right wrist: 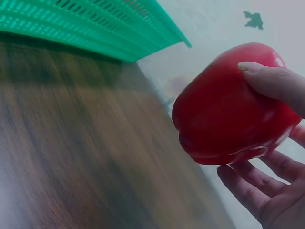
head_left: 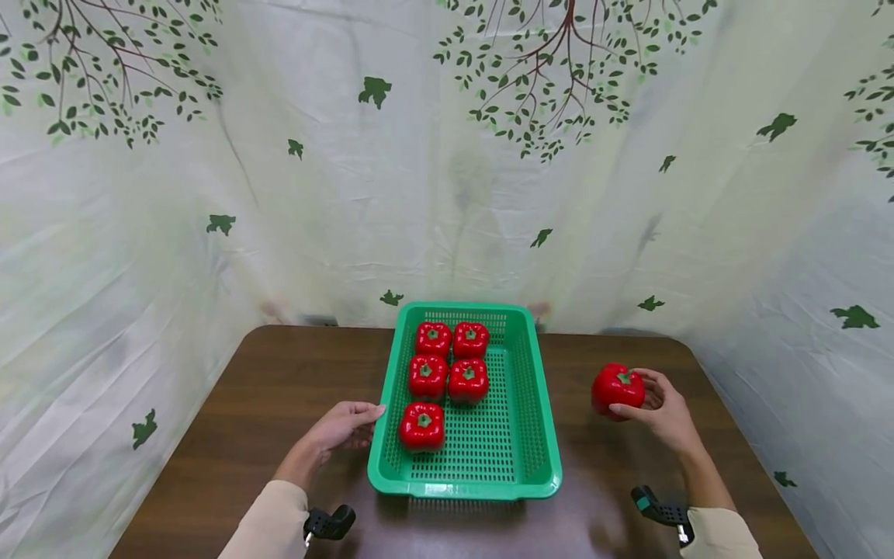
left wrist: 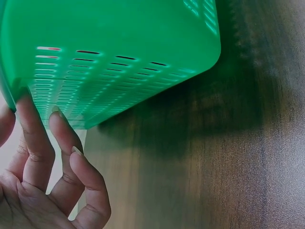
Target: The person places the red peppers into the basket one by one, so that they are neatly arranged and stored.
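A green plastic basket (head_left: 517, 435) with slotted walls sits on the table. Several red bell peppers (head_left: 427, 377) stand inside it, stems up, in two columns toward its left side. At the basket's left rim, my left hand (head_left: 344, 427) pinches the edge between thumb and forefinger; its other fingers spread beside the wall in the left wrist view. Off to the right, my right hand (head_left: 660, 407) grips one red bell pepper (head_left: 615, 388), thumb on the near side and fingers around the far side. The right wrist view shows this pepper (right wrist: 228, 109) held above the tabletop.
The dark brown wooden table (head_left: 279, 380) has rounded far corners. A pale curtain (head_left: 447, 194) printed with leaves and branches hangs behind it and along both sides. Each wrist wears a black camera mount (head_left: 330, 522).
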### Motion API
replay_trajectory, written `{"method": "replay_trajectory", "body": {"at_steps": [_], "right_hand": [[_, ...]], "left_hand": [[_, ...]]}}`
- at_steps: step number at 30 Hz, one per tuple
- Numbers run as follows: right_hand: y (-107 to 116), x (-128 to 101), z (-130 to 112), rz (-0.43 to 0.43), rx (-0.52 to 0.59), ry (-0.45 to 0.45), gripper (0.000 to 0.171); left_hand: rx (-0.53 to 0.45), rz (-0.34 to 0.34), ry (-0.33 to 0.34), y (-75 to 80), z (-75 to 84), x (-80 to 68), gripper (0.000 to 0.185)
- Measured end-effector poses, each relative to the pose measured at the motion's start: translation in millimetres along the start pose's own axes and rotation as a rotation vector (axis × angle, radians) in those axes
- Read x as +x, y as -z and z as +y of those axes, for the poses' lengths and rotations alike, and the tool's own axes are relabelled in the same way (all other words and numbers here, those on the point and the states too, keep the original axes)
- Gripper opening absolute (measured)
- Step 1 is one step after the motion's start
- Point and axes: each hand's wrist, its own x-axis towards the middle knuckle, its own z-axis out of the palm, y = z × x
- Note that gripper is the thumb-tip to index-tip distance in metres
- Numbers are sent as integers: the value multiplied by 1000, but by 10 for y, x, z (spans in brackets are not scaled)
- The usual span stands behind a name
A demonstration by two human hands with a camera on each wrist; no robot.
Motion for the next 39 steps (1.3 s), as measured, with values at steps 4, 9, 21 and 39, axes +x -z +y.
{"method": "replay_trajectory", "body": {"at_steps": [4,9,21,39], "right_hand": [[-25,-55,-36,-1,11,12,77],[-45,-114,-69,-8,17,26,77],[-57,-151,-157,-55,41,112,75],[-52,-43,-439,-227,87,232,68]], "left_hand": [[2,-9,-2,7,-13,20,44],[-6,-21,-11,18,-24,28,43],[-16,-26,-18,17,1,-3,42],[-19,-27,-25,-3,29,-10,41]]}}
